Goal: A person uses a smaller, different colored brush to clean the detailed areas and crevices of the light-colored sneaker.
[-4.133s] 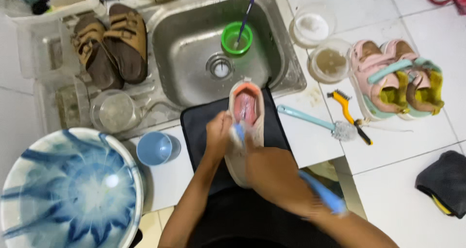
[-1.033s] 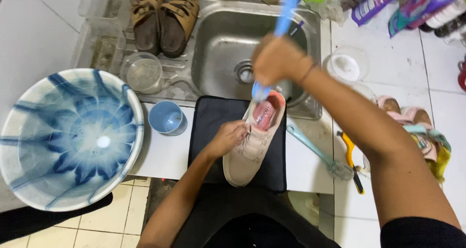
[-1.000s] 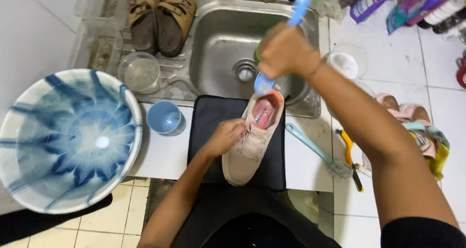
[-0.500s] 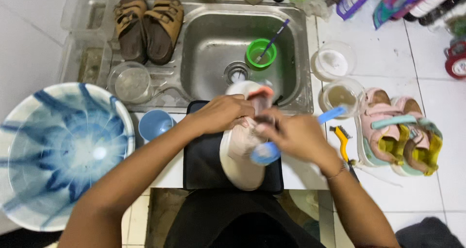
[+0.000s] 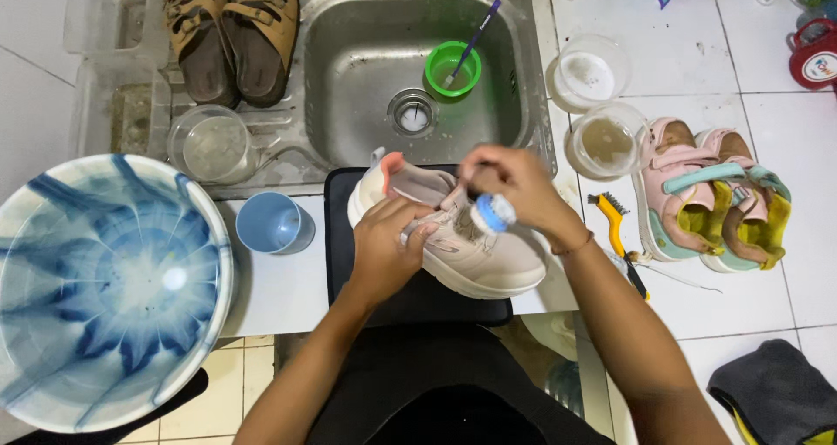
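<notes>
— Where is the shoe, and who has hold of it?

— The beige sneaker (image 5: 462,249) lies on its side on a black mat (image 5: 410,301) at the front edge of the counter, just before the steel sink (image 5: 349,70). The person's left hand (image 5: 384,253) is closed over the sneaker's upper, fingers curled around its side.

— And the other hand?

— The right hand (image 5: 514,183) is closed around a blue-handled brush (image 5: 493,211), whose round blue end points up toward the camera; the hand sits over the sneaker's opening. Whether the bristles touch the sneaker cannot be told, since the fingers hide them.

— What stands around it?

— In the sink's basin sits a green cup (image 5: 452,67) with a purple toothbrush (image 5: 471,44) leaning in it. On the drainboard at the sink's back left corner rests a pair of brown sandals (image 5: 231,31), with a clear plastic tub (image 5: 209,144) in front of them. A light blue cup (image 5: 275,223) stands just left of the mat, and a large blue-and-white basin (image 5: 96,288) fills the left edge. Right of the sink are two clear tubs (image 5: 602,105), a yellow-handled wire brush (image 5: 615,227), and a pair of pink and teal children's shoes (image 5: 711,197). A dark cloth (image 5: 772,393) lies at the front right corner.
</notes>
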